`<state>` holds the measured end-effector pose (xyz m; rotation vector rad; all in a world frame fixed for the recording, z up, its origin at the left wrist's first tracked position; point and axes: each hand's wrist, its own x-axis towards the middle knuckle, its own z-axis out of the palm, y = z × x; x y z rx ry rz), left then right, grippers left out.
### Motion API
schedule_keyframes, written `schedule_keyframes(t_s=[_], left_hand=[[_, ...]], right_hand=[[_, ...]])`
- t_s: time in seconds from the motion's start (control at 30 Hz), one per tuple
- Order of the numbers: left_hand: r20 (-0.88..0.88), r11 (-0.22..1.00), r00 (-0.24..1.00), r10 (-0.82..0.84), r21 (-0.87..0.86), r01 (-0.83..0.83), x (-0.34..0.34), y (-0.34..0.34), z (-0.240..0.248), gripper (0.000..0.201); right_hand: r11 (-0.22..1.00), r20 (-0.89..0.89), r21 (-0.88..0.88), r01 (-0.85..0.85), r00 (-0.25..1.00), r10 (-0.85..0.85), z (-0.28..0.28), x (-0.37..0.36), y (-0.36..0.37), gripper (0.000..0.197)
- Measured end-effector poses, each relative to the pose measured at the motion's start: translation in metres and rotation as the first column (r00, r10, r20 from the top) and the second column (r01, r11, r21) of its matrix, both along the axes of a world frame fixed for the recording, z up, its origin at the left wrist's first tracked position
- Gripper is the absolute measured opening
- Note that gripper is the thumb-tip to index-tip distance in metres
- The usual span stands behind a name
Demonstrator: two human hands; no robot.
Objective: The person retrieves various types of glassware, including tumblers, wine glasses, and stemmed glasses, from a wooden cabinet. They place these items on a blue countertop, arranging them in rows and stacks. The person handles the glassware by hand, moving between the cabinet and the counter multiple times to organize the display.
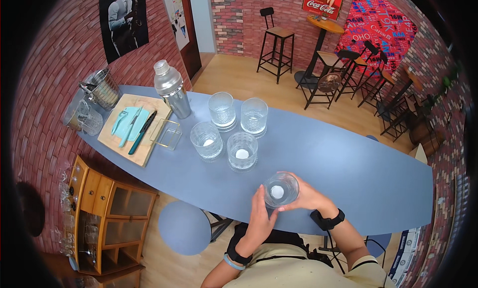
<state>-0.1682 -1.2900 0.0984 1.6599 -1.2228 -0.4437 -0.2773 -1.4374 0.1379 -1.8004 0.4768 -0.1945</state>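
Note:
Near the front edge of the bar counter, a clear glass tumbler (282,182) is held between my two hands, its round mouth facing up. A white round spot shows at its base. My left hand (260,219) is curved against the tumbler's left side. Around the right side wrap the fingers of my right hand (304,195). Farther off stand several similar patterned tumblers: one at front right (242,151), one at front left (206,141), one at back left (222,111) and one at back right (254,116). White spots show in the front two.
Left on the blue-grey counter (348,163) are a steel cocktail shaker (173,88), a wooden board (115,133) with a turquoise cloth (130,123) and knife (142,132), a wire-framed clear holder (169,135), a metal bucket (105,91) and a glass jug (89,119). A stool (184,228) stands below.

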Motion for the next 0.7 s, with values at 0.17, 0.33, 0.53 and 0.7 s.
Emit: schedule_keyframes(t_s=[0.17,0.33,0.53,0.7], left_hand=[[-0.067,0.996,0.995,-0.08,0.035,0.083,0.004,0.002,-0.003,0.08],[-0.086,0.999,0.996,-0.003,0.034,0.006,0.008,0.008,-0.002,0.079],[-0.147,0.982,0.979,0.142,0.145,-0.12,0.024,0.025,-0.005,0.079],[-0.151,0.992,0.984,0.093,0.102,-0.078,0.035,0.033,-0.006,0.079]], right_hand=[[0.996,0.038,0.033,0.087,0.995,-0.089,-0.013,-0.006,0.005,0.092],[0.997,0.017,-0.014,0.07,0.997,-0.07,-0.016,0.003,0.017,0.093],[0.986,0.007,-0.159,0.052,0.999,-0.051,-0.023,0.033,0.036,0.094],[0.986,0.049,-0.149,0.078,0.996,-0.072,-0.024,0.043,0.044,0.089]])
